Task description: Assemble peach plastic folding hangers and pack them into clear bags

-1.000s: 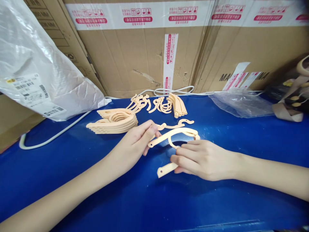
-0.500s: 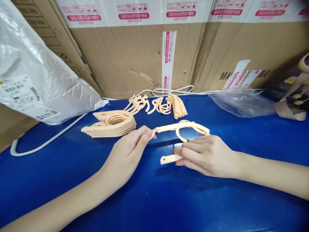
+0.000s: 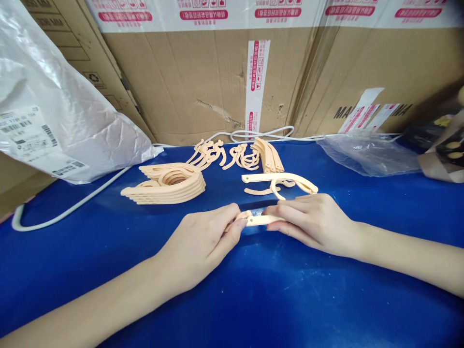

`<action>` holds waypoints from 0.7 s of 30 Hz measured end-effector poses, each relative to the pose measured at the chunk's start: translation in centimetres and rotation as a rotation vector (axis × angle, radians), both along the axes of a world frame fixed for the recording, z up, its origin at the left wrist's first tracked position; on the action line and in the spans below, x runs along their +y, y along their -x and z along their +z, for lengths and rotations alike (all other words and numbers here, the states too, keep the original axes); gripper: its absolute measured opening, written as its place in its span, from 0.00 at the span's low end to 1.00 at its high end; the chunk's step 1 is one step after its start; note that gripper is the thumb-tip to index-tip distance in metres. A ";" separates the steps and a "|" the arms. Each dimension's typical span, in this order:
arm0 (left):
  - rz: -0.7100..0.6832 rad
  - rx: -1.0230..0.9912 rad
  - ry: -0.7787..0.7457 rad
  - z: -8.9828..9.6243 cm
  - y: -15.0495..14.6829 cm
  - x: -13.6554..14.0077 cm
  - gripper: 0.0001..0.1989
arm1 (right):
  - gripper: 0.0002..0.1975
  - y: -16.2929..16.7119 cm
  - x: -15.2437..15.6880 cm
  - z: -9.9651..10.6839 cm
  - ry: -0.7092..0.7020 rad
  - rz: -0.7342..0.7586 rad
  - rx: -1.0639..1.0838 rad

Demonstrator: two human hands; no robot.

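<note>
A beige plastic folding clothes hanger (image 3: 281, 178) is in my right hand (image 3: 312, 222), its fingers closed around the lower arm and its hook and upper arm rising behind them. My left hand (image 3: 213, 234) pinches a small beige plastic piece (image 3: 245, 214) at the holed free end of that lower arm. Fingers hide most of the small piece, so whether it is joined to the arm I cannot tell. Behind the held hanger lies a loose curved beige piece (image 3: 256, 191).
To the left is a stack of folded beige hangers (image 3: 170, 186). Loose hooks (image 3: 210, 153) and a bundle of arms (image 3: 268, 155) lie at the back. A white cable (image 3: 72, 220), silver padded bag (image 3: 65, 106), clear plastic bag (image 3: 366, 152) and cardboard boxes (image 3: 188, 77) surround the blue table (image 3: 253, 299).
My left hand has left the hanger's upper arm and come down and right to the end of the lower arm. The upper arm's end now shows free. My right hand has risen slightly.
</note>
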State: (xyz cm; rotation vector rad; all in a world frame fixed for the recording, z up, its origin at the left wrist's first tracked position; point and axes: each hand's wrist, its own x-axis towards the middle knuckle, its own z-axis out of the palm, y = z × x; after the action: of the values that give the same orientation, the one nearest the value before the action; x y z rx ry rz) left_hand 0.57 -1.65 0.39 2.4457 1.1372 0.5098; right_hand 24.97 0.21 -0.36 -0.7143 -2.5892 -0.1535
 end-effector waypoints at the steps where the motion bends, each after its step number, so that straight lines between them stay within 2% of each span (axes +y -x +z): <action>1: -0.009 0.001 0.004 0.0 0.0 0.1 0.16 | 0.14 0.0 0.0 0.0 -0.002 0.003 0.001; 11: -0.137 0.104 -0.055 0.3 0.3 0.5 0.13 | 0.11 0.1 -0.5 -0.1 -0.202 -0.014 -0.017; 17: -0.123 0.246 -0.353 -0.4 0.2 0.5 0.21 | 0.12 0.1 -0.5 -0.1 -0.245 -0.005 -0.042; 21: -0.152 0.351 -0.531 -0.2 0.2 0.2 0.22 | 0.13 0.1 -0.5 -0.1 -0.248 -0.010 -0.047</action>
State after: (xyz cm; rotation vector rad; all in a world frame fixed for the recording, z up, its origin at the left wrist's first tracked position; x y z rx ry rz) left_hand 0.34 -1.40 0.19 3.1530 1.0263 0.3796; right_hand 24.84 -0.31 -0.46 -0.6393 -2.5501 -0.4899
